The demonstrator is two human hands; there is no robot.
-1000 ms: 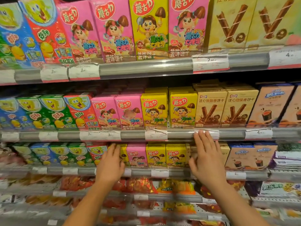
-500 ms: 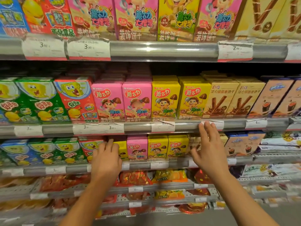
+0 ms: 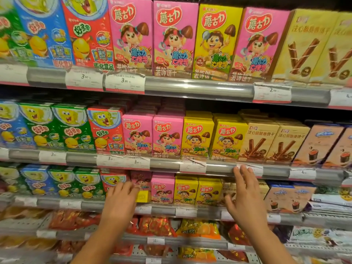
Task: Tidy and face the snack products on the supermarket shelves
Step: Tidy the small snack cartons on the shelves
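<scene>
The left hand hides part of a pink box and a yellow box. The price tags blur beyond reading. The right hand covers a tan box

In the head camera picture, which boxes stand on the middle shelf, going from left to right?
Blue box → two green boxes → red box → two pink boxes → two yellow boxes → two tan wafer-roll boxes → pale boxes with a dark roll, cut off at the right edge.

bare forearms, no sleeves; left hand, right hand
</scene>
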